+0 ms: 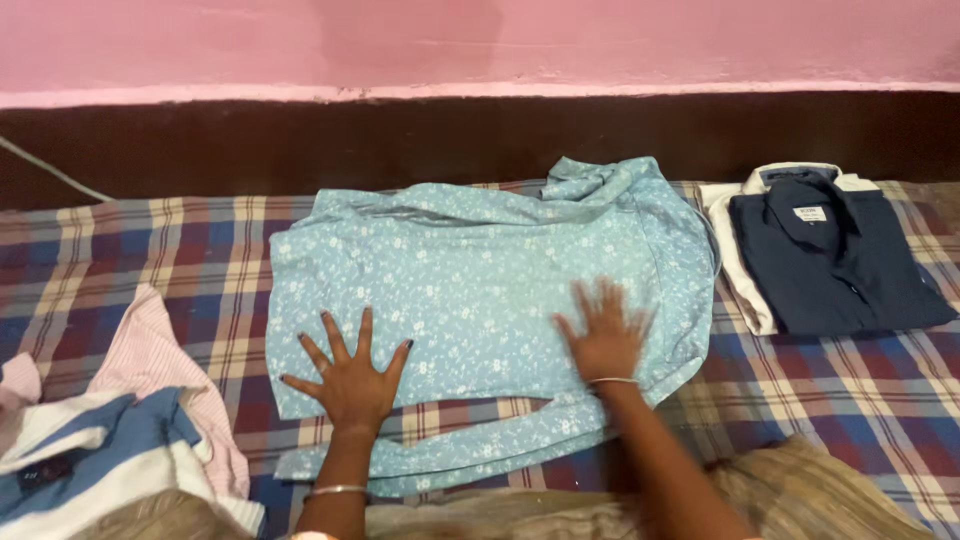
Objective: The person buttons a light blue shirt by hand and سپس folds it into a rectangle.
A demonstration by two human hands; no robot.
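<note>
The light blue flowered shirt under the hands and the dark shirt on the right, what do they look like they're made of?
Light blue flowered shirt: looks like thin woven cotton or a blend, matte; it creases softly and bunches at the top. Dark shirt: seems a smoother, crisper woven fabric, matte navy, folded flat with sharp edges. Both hands, left hand and right hand, press flat on the blue one.

Light blue floral shirt: thin matt cloth, creased; bed sheet: matt woven plaid cloth; navy shirt, upper right of frame: smooth matt cloth; wall: matt pink paint.
</note>
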